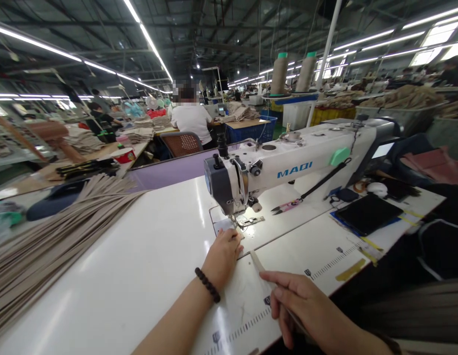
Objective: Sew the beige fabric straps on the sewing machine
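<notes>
A white MAQI sewing machine (293,167) stands on the white table, its needle area lit. My left hand (223,251), with a dark bead bracelet on the wrist, lies just in front of the presser foot. Its fingers are bent close together over a small beige bit, mostly hidden beneath them. Lower right, my right hand (295,296) grips a narrow beige fabric strip (257,261) between thumb and fingers. The strip's free end points up toward the machine, a little to the right of my left hand, and the rest runs down under the right palm.
A bundle of long beige strips (62,241) lies along the table's left side. Snips (286,204) hang on a black cord by the machine. A black tablet-like object (367,213) sits at right. Thread cones (280,74) stand behind; a person in white (191,117) sits farther off.
</notes>
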Tool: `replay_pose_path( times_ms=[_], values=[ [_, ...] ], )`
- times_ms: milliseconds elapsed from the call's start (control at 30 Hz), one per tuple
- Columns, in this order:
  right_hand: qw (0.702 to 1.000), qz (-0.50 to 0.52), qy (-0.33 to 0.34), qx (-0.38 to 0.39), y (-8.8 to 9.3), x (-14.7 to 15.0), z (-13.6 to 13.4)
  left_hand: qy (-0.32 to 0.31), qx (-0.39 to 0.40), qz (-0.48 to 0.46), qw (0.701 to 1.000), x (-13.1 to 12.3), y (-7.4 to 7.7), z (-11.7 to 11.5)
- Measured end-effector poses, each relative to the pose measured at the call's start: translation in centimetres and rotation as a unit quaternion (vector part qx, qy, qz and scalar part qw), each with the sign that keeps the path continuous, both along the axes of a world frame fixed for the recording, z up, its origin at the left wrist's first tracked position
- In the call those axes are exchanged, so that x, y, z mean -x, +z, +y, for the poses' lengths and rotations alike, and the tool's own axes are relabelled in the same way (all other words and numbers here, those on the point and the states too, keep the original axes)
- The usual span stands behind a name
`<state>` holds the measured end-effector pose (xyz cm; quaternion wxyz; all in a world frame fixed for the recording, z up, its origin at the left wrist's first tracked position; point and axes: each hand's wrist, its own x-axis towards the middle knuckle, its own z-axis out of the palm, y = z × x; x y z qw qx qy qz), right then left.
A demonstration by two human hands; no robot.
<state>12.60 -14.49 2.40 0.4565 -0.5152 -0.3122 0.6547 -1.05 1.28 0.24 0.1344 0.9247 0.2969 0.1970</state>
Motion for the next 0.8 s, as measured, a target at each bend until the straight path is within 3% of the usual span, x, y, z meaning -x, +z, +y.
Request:
replay_pose_path(
  times_ms=[167,467,800],
  values=[
    [0.999,-0.015,-0.013,-0.034,0.3,0.2,1.0,-0.002,-0.010,0.013,1.000,0.2,0.2,-0.1],
    [0.999,-0.015,-0.044,0.011,0.3,0.7,4.9,0.002,-0.039,0.038,0.998,0.1,0.0,-0.1],
    [0.999,-0.024,-0.036,0.011,0.4,0.8,4.9,0.005,0.015,0.022,1.000,-0.1,-0.3,0.2]
  ],
)
